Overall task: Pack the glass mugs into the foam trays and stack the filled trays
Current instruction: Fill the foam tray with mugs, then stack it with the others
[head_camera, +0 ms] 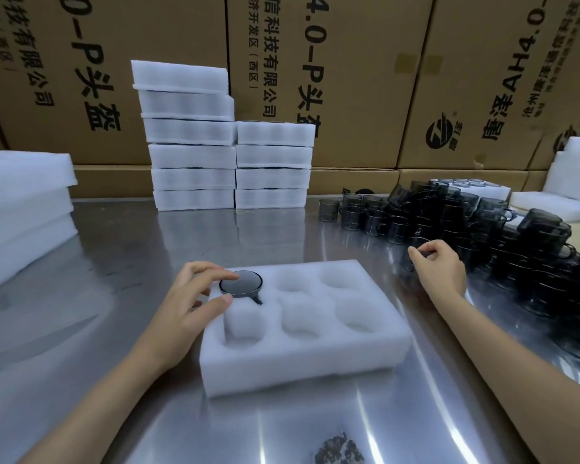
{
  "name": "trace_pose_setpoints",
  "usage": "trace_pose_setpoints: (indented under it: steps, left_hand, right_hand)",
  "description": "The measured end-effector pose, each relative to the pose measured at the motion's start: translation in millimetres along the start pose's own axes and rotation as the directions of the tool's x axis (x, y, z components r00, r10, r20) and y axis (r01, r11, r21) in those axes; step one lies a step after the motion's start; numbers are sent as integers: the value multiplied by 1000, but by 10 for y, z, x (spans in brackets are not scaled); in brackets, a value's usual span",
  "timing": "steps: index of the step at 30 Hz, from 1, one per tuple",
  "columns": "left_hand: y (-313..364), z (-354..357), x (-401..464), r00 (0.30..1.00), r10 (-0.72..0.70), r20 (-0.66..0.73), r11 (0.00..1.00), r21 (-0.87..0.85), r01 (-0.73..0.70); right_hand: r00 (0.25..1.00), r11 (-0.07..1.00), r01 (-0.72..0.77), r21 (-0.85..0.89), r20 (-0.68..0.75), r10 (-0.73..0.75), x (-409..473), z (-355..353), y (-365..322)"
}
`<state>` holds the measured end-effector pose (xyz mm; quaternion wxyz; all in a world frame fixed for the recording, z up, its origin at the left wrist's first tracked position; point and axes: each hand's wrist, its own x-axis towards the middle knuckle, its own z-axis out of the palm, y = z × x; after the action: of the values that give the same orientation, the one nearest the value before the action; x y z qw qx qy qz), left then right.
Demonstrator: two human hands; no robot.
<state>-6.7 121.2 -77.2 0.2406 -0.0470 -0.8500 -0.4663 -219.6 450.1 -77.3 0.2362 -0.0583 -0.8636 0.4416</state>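
Note:
A white foam tray with six round pockets lies on the steel table in front of me. One dark glass mug sits bottom-up in the far left pocket. My left hand pinches that mug's edge between thumb and fingers. My right hand is to the right of the tray, its fingers curled around a smoky glass mug at the near edge of the mug pile. The other five pockets hold nothing.
Two stacks of filled foam trays stand at the back centre against cardboard boxes. Foam sheets are piled at the left and more foam at the far right. A dark smudge marks the table near me.

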Motion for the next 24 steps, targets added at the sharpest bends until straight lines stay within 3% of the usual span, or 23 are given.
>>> trace_pose_setpoints:
  steps: [8,13,16,18,20,24]
  left_hand:
    - [-30,-5,9,1000,-11,0,1000,-16,11]
    - [-27,-15,9,1000,-8,-1,1000,-19,8]
    - [-43,-4,18,1000,-14,-5,1000,-17,14]
    - [-43,0,22,1000,-14,-7,1000,-19,14]
    - [-34,-3,21,1000,-10,-9,1000,-20,10]
    - [-15,-11,15,1000,-13,-5,1000,-20,13]
  right_hand:
    - [966,980,176,95,173,-190,-340,-111,0]
    - [972,927,34,373,202,-117,-491,-157,-320]
    - [942,830,101,548,216,-257,-617,-261,-760]
    - [885,792,195,579,245,-397,-732,-299,-1047]
    - [786,780,224,585,365,-499,-850,-299,-1258]
    - [582,805,308,507,569,-581,-984,-207,-1379]
